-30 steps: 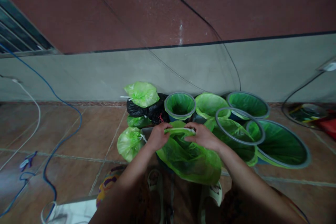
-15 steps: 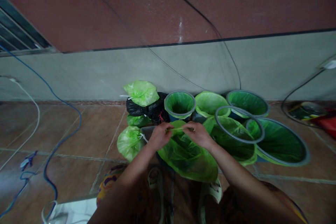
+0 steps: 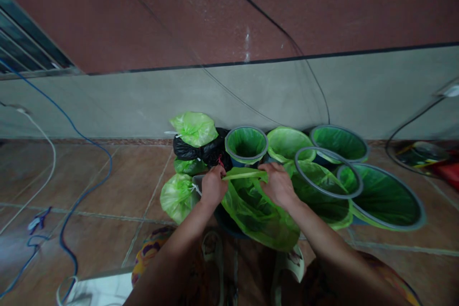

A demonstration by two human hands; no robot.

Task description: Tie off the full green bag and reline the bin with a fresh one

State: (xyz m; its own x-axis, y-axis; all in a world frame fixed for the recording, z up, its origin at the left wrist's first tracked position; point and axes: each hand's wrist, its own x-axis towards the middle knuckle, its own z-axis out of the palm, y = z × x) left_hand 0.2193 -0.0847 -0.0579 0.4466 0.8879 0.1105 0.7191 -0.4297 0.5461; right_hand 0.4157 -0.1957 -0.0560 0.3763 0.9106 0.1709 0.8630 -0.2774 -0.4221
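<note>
Two-handed grip on one thin green bag (image 3: 268,236)

Head view: left hand (image 3: 214,185) and right hand (image 3: 278,184) clamp its far edge, stretched between them, forearms reaching from the near side. It lies at near centre over a dark bin (image 3: 229,224). Probably light, limp, slippery, tearable; the folded edge suits gripping.

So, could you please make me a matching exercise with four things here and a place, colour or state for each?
1. held green bag
2. sandals
3. blue cable
4. barred window

A. winding over the floor
B. upper left corner
C. edge stretched between left hand and right hand
D. cream

Pairs: 1-C, 2-D, 3-A, 4-B
</note>
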